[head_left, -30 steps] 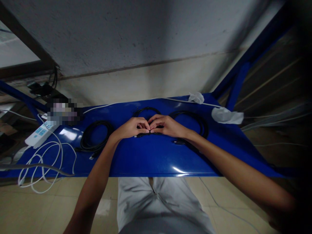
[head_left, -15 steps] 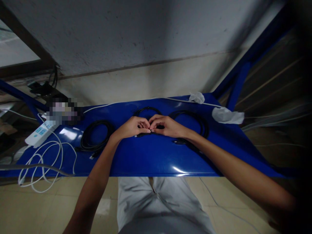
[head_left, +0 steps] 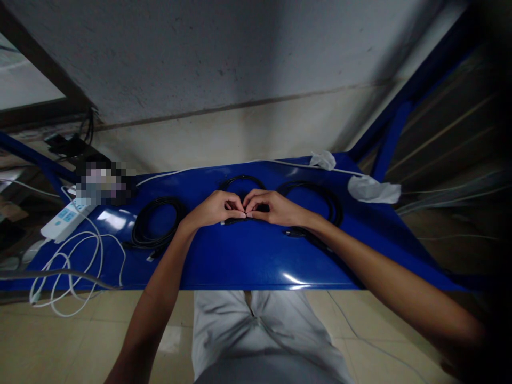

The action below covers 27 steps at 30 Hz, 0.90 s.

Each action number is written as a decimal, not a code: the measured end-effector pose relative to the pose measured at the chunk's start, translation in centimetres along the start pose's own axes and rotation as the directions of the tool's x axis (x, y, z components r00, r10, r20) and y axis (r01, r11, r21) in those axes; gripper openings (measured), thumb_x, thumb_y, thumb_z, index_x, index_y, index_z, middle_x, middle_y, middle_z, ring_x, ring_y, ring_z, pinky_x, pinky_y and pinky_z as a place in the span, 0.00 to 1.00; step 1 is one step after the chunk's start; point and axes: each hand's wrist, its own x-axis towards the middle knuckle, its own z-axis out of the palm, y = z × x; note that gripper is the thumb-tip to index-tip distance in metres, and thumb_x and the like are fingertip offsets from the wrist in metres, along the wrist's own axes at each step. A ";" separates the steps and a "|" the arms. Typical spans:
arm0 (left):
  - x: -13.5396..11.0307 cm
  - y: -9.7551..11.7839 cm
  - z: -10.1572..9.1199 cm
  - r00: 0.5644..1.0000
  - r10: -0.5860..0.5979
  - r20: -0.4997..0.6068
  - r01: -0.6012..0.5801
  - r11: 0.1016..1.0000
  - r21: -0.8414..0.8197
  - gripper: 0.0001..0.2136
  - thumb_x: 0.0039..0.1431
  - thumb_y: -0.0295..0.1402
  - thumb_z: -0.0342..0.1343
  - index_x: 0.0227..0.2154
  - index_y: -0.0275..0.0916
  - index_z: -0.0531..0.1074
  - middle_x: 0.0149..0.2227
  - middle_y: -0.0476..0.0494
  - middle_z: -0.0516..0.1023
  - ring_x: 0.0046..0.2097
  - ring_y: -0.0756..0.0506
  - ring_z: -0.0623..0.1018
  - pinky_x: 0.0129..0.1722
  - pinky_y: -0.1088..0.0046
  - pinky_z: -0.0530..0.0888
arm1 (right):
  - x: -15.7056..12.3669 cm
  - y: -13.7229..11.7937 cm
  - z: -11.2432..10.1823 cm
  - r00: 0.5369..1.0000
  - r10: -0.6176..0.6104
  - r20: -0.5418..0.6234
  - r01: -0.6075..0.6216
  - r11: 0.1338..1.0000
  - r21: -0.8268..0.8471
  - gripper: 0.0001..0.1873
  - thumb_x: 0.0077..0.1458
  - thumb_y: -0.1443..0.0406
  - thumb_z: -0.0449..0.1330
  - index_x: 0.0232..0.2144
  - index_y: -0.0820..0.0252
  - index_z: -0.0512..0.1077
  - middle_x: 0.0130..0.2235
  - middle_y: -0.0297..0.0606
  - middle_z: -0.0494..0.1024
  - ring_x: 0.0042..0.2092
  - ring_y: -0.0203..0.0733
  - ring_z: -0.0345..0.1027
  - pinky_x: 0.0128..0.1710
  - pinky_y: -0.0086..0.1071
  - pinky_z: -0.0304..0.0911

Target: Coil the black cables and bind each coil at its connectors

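At the middle of the blue table, a coiled black cable (head_left: 242,177) lies partly hidden under my hands. My left hand (head_left: 218,207) and my right hand (head_left: 276,208) meet fingertip to fingertip over its near side. Both are closed in a pinch on the black cable there; a small dark bit shows between the fingertips, too small to name. A cable plug (head_left: 224,222) pokes out below my left thumb. Another coiled black cable (head_left: 138,226) lies to the left, its plug toward me. A third black coil (head_left: 338,205) lies to the right, partly behind my right forearm.
A white power strip (head_left: 66,220) and a tangled white cable (head_left: 102,250) occupy the left end of the table (head_left: 240,261); the cable hangs over the front edge. Crumpled white plastic (head_left: 374,190) sits at the back right. Blue frame posts (head_left: 390,138) rise beside the wall.
My fingers have shifted very slightly where they meet, the right fingertips drawing a little left. The coils and the rest stay where they were.
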 end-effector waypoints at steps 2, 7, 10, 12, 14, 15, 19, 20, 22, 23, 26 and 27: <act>0.0 0.1 -0.1 1.000 0.010 0.008 -0.010 1.000 -0.003 0.10 0.60 0.38 0.73 0.35 0.36 0.84 0.35 0.42 0.86 0.38 0.45 0.84 0.41 0.71 0.76 | 0.0 -0.2 0.0 1.000 0.009 0.014 -0.009 1.000 0.003 0.06 0.67 0.63 0.65 0.39 0.58 0.82 0.47 0.44 0.82 0.47 0.44 0.77 0.52 0.40 0.72; -0.1 0.4 -0.3 0.999 0.019 0.028 -0.019 1.000 0.001 0.10 0.62 0.38 0.72 0.35 0.35 0.84 0.37 0.40 0.86 0.39 0.45 0.83 0.43 0.70 0.77 | -0.2 -0.6 0.0 0.999 0.032 0.024 -0.032 0.999 0.007 0.05 0.65 0.66 0.65 0.39 0.59 0.82 0.43 0.40 0.82 0.42 0.41 0.77 0.47 0.35 0.71; -0.3 0.5 -0.4 0.999 0.011 0.050 -0.011 1.000 0.002 0.09 0.63 0.38 0.71 0.36 0.36 0.84 0.38 0.40 0.86 0.41 0.44 0.83 0.44 0.70 0.77 | -0.1 -0.7 0.0 0.999 0.042 0.023 -0.042 0.999 0.018 0.04 0.63 0.67 0.65 0.38 0.59 0.81 0.43 0.39 0.83 0.42 0.40 0.77 0.47 0.34 0.71; -0.4 0.6 -0.5 0.998 0.012 0.070 -0.012 1.000 0.002 0.09 0.64 0.38 0.70 0.37 0.36 0.84 0.39 0.40 0.86 0.41 0.44 0.83 0.45 0.69 0.77 | -0.1 -0.7 0.0 0.999 0.038 0.019 -0.038 0.999 0.015 0.04 0.61 0.68 0.65 0.37 0.59 0.81 0.43 0.38 0.83 0.42 0.40 0.78 0.47 0.34 0.71; -0.5 0.7 -0.4 0.997 0.022 0.077 -0.023 1.000 0.008 0.08 0.65 0.36 0.69 0.38 0.36 0.83 0.39 0.41 0.86 0.42 0.44 0.83 0.45 0.69 0.77 | -0.1 -0.6 -0.1 0.999 0.031 0.013 -0.031 1.000 0.000 0.04 0.61 0.68 0.65 0.37 0.59 0.81 0.42 0.38 0.84 0.42 0.41 0.78 0.47 0.34 0.71; -0.5 0.7 -0.4 0.997 0.031 0.077 -0.032 0.999 0.013 0.07 0.65 0.36 0.68 0.37 0.36 0.82 0.40 0.41 0.86 0.42 0.45 0.83 0.46 0.69 0.77 | -0.1 -0.6 -0.1 0.999 0.033 0.009 -0.032 0.999 -0.009 0.04 0.60 0.68 0.65 0.37 0.58 0.81 0.41 0.38 0.84 0.42 0.41 0.78 0.46 0.34 0.71; -0.4 0.7 0.0 0.994 0.084 0.065 -0.086 0.996 0.037 0.05 0.65 0.33 0.68 0.35 0.37 0.81 0.42 0.41 0.85 0.45 0.44 0.83 0.51 0.67 0.76 | -0.1 -0.4 -0.3 0.999 0.050 0.015 -0.049 0.998 -0.032 0.05 0.60 0.68 0.65 0.37 0.58 0.81 0.41 0.38 0.85 0.41 0.42 0.79 0.45 0.34 0.71; -0.3 0.7 0.1 0.993 0.098 0.063 -0.101 0.994 0.041 0.05 0.64 0.33 0.68 0.34 0.37 0.80 0.43 0.41 0.85 0.46 0.44 0.82 0.51 0.67 0.76 | -0.2 -0.3 -0.3 0.999 0.048 0.018 -0.047 0.998 -0.035 0.05 0.60 0.68 0.65 0.37 0.58 0.81 0.41 0.38 0.85 0.41 0.42 0.79 0.45 0.34 0.71; -0.2 0.7 0.2 0.990 0.127 0.054 -0.130 0.990 0.050 0.05 0.64 0.32 0.68 0.34 0.38 0.80 0.45 0.40 0.84 0.47 0.44 0.82 0.51 0.67 0.76 | -0.2 -0.2 -0.3 0.999 0.036 0.016 -0.035 0.998 -0.044 0.05 0.58 0.69 0.65 0.36 0.58 0.81 0.40 0.38 0.85 0.41 0.42 0.79 0.45 0.34 0.71; -0.2 0.7 0.3 0.989 0.138 0.050 -0.141 0.989 0.051 0.05 0.64 0.32 0.68 0.33 0.38 0.80 0.46 0.40 0.83 0.48 0.44 0.82 0.51 0.67 0.77 | -0.2 -0.2 -0.3 0.999 0.030 0.014 -0.029 0.998 -0.049 0.05 0.58 0.69 0.65 0.36 0.57 0.81 0.40 0.38 0.85 0.40 0.42 0.79 0.45 0.34 0.71; -0.2 0.7 0.3 0.990 0.135 0.038 -0.136 0.990 0.043 0.06 0.63 0.31 0.68 0.32 0.37 0.80 0.46 0.40 0.83 0.46 0.45 0.82 0.49 0.68 0.77 | -0.2 -0.2 -0.3 1.000 0.006 0.017 -0.005 0.998 -0.062 0.05 0.58 0.69 0.65 0.36 0.57 0.81 0.40 0.38 0.84 0.39 0.41 0.78 0.44 0.34 0.71; -0.2 0.7 0.4 0.993 0.113 0.036 -0.114 0.993 0.037 0.06 0.63 0.32 0.68 0.33 0.37 0.79 0.43 0.41 0.83 0.44 0.46 0.82 0.48 0.68 0.77 | -0.2 -0.2 -0.3 1.000 -0.001 0.019 0.002 0.998 -0.065 0.05 0.59 0.69 0.65 0.36 0.58 0.81 0.40 0.38 0.84 0.39 0.41 0.78 0.43 0.34 0.71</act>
